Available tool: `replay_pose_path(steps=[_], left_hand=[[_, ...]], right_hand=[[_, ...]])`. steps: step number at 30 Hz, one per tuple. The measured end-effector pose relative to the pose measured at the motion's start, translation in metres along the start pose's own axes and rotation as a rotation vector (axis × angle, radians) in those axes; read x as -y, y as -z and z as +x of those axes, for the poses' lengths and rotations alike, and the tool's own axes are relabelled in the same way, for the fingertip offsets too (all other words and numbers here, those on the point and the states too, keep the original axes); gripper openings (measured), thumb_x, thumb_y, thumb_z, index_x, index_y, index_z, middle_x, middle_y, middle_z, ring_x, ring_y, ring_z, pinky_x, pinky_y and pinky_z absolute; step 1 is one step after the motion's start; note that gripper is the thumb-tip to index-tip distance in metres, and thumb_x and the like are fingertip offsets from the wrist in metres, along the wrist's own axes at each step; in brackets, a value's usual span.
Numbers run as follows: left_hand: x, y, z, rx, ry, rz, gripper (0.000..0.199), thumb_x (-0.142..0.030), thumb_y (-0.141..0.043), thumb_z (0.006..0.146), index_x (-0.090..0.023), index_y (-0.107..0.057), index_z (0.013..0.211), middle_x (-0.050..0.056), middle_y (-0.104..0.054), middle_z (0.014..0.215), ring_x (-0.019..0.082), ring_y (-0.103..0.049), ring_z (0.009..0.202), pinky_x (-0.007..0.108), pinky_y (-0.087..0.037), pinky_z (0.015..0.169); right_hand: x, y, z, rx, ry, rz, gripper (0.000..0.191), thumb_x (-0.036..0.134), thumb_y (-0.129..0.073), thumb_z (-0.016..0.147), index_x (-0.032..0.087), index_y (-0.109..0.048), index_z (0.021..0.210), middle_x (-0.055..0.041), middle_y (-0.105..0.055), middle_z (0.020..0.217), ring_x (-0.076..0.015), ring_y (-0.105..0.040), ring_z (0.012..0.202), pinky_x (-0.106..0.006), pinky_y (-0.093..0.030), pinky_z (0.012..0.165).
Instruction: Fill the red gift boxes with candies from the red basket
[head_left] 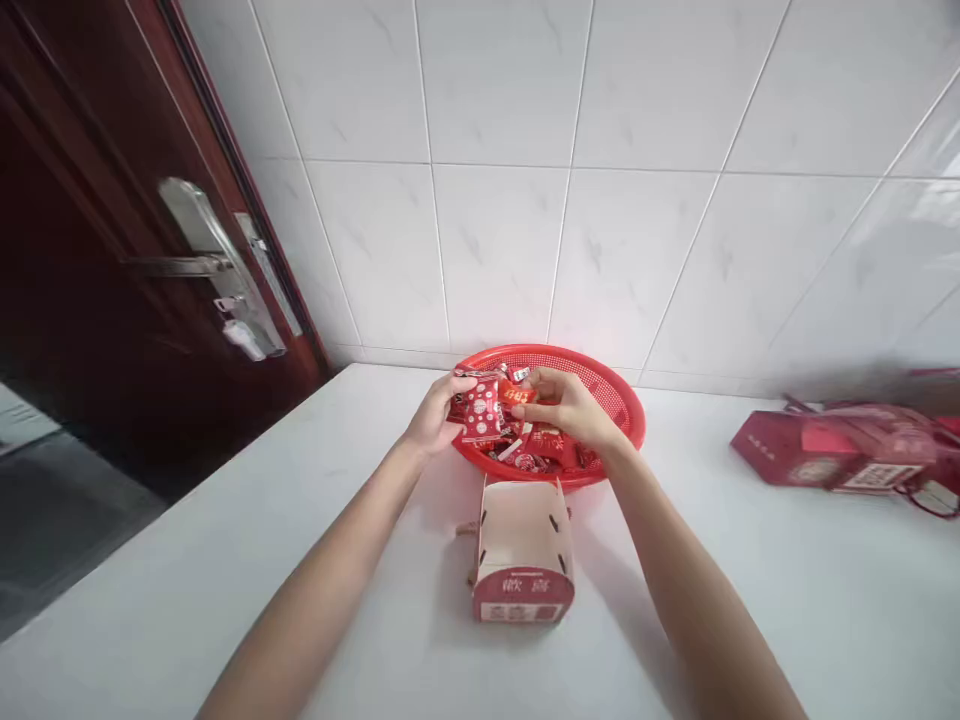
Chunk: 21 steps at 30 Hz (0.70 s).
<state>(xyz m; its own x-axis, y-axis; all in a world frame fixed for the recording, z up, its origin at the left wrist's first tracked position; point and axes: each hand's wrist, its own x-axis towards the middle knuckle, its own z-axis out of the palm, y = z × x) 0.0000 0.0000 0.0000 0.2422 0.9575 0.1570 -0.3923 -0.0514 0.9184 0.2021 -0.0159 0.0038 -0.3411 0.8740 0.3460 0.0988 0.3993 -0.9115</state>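
Note:
My left hand (439, 412) is closed on a red candy packet (481, 408) with white round marks, held over the left part of a red plastic basket (626, 400). Beside it, my right hand (564, 405) pinches a small orange-red wrapped candy (517, 394) between thumb and fingers. Several wrapped candies (536, 455) in red, white and dark wrappers lie in the basket below both hands. In front of the basket stands a small red and cream carton (523, 595), its top open and its inside pale.
On the right, several dark red gift boxes (847, 450) with cords lie on the white table (337, 590). A white tiled wall (502, 230) rises behind the basket. At the left is a dark red door (90, 200) with a metal handle (180, 266) and keys.

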Motion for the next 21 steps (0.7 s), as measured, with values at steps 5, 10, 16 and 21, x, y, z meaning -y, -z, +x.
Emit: replay_pose_path(steps=[5, 10, 16, 21], left_hand=[[0.0014, -0.0025, -0.0034, 0.013, -0.012, 0.035, 0.024, -0.029, -0.081, 0.053, -0.016, -0.067, 0.068, -0.003, -0.064, 0.057, 0.012, -0.056, 0.052, 0.024, -0.046, 0.053], [0.0013, -0.0053, -0.0055, 0.009, -0.023, 0.068, 0.025, -0.025, -0.085, 0.052, -0.015, -0.067, 0.068, -0.003, -0.064, 0.059, 0.013, -0.058, 0.054, 0.023, -0.047, 0.056], [0.0021, -0.006, -0.0048, -0.021, -0.055, 0.078, 0.026, -0.025, -0.084, 0.052, -0.017, -0.064, 0.066, -0.005, -0.064, 0.059, 0.011, -0.054, 0.051, 0.023, -0.043, 0.054], [0.0021, -0.0054, -0.005, -0.012, -0.047, 0.111, 0.023, -0.024, -0.084, 0.052, -0.017, -0.067, 0.066, -0.004, -0.065, 0.059, 0.012, -0.055, 0.052, 0.024, -0.044, 0.056]], right_hand=[[0.0016, -0.003, 0.0, -0.013, -0.007, -0.009, 0.04, 0.043, -0.087, 0.067, 0.019, -0.056, 0.079, 0.0044, -0.058, 0.064, -0.013, -0.053, 0.059, -0.027, -0.041, 0.055], [0.0057, -0.0027, -0.0021, -0.002, 0.004, -0.007, 0.039, 0.045, -0.085, 0.07, 0.019, -0.057, 0.079, 0.0038, -0.059, 0.063, -0.0129, -0.052, 0.058, -0.026, -0.039, 0.054], [0.0045, -0.0021, -0.0022, -0.022, 0.014, 0.029, 0.043, 0.046, -0.089, 0.066, 0.019, -0.057, 0.078, 0.0043, -0.059, 0.063, -0.012, -0.051, 0.058, -0.025, -0.038, 0.053], [0.0037, -0.0019, -0.0018, -0.028, 0.032, 0.01, 0.042, 0.048, -0.086, 0.069, 0.019, -0.057, 0.078, 0.0032, -0.06, 0.066, -0.0129, -0.053, 0.059, -0.026, -0.039, 0.054]])
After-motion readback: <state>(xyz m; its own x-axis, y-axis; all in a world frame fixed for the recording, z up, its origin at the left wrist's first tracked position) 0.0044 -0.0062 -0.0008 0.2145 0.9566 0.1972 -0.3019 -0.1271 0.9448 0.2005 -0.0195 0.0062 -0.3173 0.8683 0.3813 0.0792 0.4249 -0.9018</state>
